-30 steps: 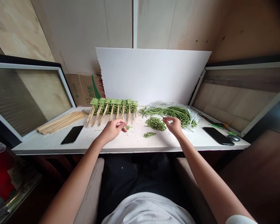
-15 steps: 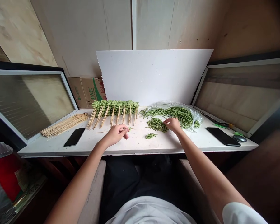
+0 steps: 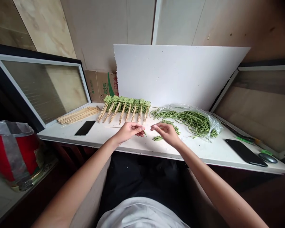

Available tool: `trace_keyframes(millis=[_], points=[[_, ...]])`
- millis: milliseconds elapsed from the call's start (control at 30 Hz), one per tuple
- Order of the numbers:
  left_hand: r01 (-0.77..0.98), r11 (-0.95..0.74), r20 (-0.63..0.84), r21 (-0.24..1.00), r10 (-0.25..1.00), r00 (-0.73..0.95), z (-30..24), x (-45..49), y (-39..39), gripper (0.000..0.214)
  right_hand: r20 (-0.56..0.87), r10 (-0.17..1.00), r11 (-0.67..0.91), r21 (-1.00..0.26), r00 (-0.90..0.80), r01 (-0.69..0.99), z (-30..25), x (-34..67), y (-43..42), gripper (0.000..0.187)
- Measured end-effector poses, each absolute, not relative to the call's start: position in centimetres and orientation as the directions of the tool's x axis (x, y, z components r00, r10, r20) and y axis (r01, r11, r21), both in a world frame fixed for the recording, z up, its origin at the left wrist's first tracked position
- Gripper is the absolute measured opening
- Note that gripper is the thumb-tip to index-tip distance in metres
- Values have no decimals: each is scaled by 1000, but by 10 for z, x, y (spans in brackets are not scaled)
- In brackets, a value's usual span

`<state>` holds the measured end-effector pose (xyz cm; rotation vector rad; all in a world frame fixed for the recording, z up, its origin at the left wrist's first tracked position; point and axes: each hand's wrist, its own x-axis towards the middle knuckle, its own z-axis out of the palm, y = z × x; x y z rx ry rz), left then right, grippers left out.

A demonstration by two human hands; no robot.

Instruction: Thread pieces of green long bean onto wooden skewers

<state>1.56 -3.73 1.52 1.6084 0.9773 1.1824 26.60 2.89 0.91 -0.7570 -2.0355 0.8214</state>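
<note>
**Left hand** [image 3: 128,132]: thumb and fingertips closed in a narrow pinch on a short bean piece [image 3: 145,134], its end showing just past the fingers.

**Right hand** [image 3: 165,133]: fingers loosely parted, nothing visible in them, hovering beside a low pile of cut beans [image 3: 172,126]. A small pile of cut beans [image 3: 158,138] lies just below those fingers.

**On the white table** [image 3: 192,148]:
- 1 row of skewered beans [image 3: 127,104], sharp-looking skewer ends toward the person
- 1 clear plastic bag [image 3: 210,126] holding long green beans [image 3: 190,118]
- 1 bundle of loose bamboo skewers [image 3: 79,115]
- 2 phones, left [image 3: 85,128] and right [image 3: 245,152]

**Risks, judged:**
1. A slack pinch could drop the short bean piece, since so little of it shows.
2. A careless reach toward the row could catch a skewer end on a hand or topple the row.
3. A wide sweep of the right hand could scatter either pile.
4. Beans pulled hard from the bag could drag it across the table.
</note>
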Motion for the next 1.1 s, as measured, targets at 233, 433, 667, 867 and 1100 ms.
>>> trace_keyframes(millis=[233, 433, 667, 867, 1100], points=[[121, -301, 288, 946, 951, 116, -2, 19, -38, 46, 473, 719, 615, -774, -509, 149, 3, 229, 8, 33], [781, -270, 447, 563, 894, -14, -23, -61, -2, 22, 534, 787, 584, -806, -309, 95, 38, 235, 29, 33], [956, -84, 336, 282, 942, -16, -62, -113, 15, 25, 360, 870, 415, -904, -338, 106, 7, 258, 31, 38], [942, -117, 318, 314, 948, 12, -65, -115, 28, 18, 401, 887, 425, -903, -230, 66, 29, 260, 33, 39], [910, -75, 332, 408, 941, -71, -56, -99, 17, 19, 462, 883, 455, -885, -78, -98, 57, 256, 24, 40]])
